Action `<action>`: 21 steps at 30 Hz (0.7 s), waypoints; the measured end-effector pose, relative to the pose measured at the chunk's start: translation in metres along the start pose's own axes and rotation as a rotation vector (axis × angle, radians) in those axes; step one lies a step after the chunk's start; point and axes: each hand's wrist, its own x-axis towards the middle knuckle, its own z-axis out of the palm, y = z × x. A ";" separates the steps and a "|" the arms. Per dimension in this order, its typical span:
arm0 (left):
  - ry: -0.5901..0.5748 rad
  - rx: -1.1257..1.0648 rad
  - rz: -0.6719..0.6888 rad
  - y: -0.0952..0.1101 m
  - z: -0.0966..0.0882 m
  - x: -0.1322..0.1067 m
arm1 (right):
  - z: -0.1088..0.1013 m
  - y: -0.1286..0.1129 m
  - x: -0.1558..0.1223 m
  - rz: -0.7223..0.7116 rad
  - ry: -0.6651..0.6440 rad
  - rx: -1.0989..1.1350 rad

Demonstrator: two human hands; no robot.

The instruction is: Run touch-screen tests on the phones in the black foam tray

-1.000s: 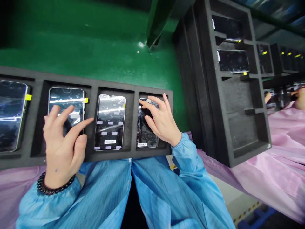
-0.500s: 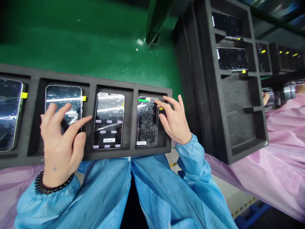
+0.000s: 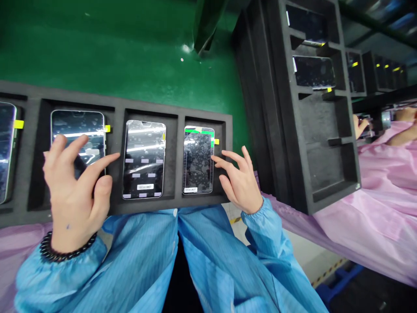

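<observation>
From the head camera, a long black foam tray [image 3: 177, 152] lies across the person's lap, with a phone in each slot. The left hand [image 3: 73, 187] is spread wide over the phone with a yellow tab [image 3: 78, 128]; I cannot tell if it touches the glass. The right hand [image 3: 239, 182] has loose, open fingers, and one fingertip is at the right edge of the phone with a green strip [image 3: 198, 161], in the slot farthest right. The shiny phone [image 3: 143, 158] lies between them. Another foam tray [image 3: 325, 174] leans on the right.

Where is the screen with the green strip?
The screen lies, in the head view, in the rightmost pocket of the foam tray, between the stickered phone on its left and the right hand.
</observation>
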 end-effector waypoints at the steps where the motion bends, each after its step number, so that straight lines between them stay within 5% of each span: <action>1: 0.000 0.002 0.004 0.000 0.000 0.000 | 0.000 -0.003 -0.004 -0.013 -0.002 0.001; 11: -0.007 0.008 0.031 -0.003 0.000 -0.001 | -0.002 -0.024 -0.041 -0.108 -0.012 0.053; 21: -0.012 0.032 0.048 -0.007 0.000 -0.003 | -0.012 -0.020 -0.039 -0.234 -0.074 0.101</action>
